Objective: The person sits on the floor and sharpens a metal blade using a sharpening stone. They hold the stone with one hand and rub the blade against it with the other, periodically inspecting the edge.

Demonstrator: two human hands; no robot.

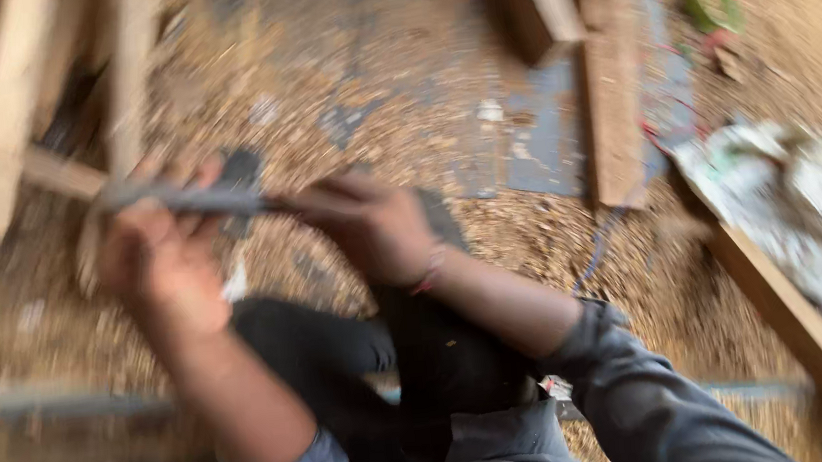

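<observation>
Workshop floor (394, 52), grey and thickly strewn with pale wood shavings and sawdust, seen from above; the view is motion-blurred. Beyond the fingers lie pale timber offcuts: a frame of light wooden battens (9, 129) to the far left, and a flat brown plank (615, 111) with a squared block beside it to the far right. A long wooden rail (814, 343) runs diagonally at lower right, a crumpled white plastic sack (799, 194) resting against it. The left hand (158, 260) and right hand (375, 226) meet on a long, slender grey bar-like tool (192, 197), held roughly level above the person's dark-trousered knees. The left fingers are closed around the tool's left portion; the right fingers are curled over its right end, though blur hides the exact hold. What the tool bears on beneath the fingers cannot be made out. The abundant shavings suggest much cutting is already done; no finished piece is discernible, so the remainder cannot be judged.
</observation>
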